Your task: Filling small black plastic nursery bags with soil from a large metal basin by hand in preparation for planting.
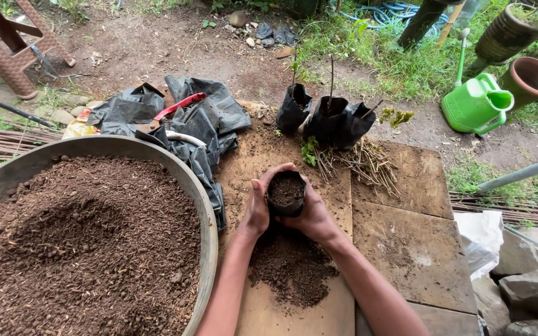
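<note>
Both hands are closed around a small black bag [286, 194] filled to the brim with dark soil, right in the middle of the frame. The left hand [258, 208] wraps the bag's left side, thumb up along the rim and fingers curled round the far edge. The right hand [314, 214] cups the right side and the bottom, its fingers tucked under and behind. The two hands are close together, the bag pressed between them and held upright just above a wooden board [294, 311].

Directly under the bag, a loose heap of spilled soil [291, 267] lies on the board, between the two forearms.

To the left, filling the lower left of the frame, sits a wide metal basin [210, 224] piled with the same brown soil. Behind its far rim lies a crumple of empty black bags [210, 124], with red-handled pruning shears [179, 107] resting on top.

Above the hands, toward the upper middle, two filled black bags [328, 121] stand with thin bare stems rising from them, and a bundle of cut twigs [359, 163] lies just in front of them on the board.

At the upper right, a green watering can [474, 102] stands on the grass beside a clay pot [533, 78] tipped on its side.
</note>
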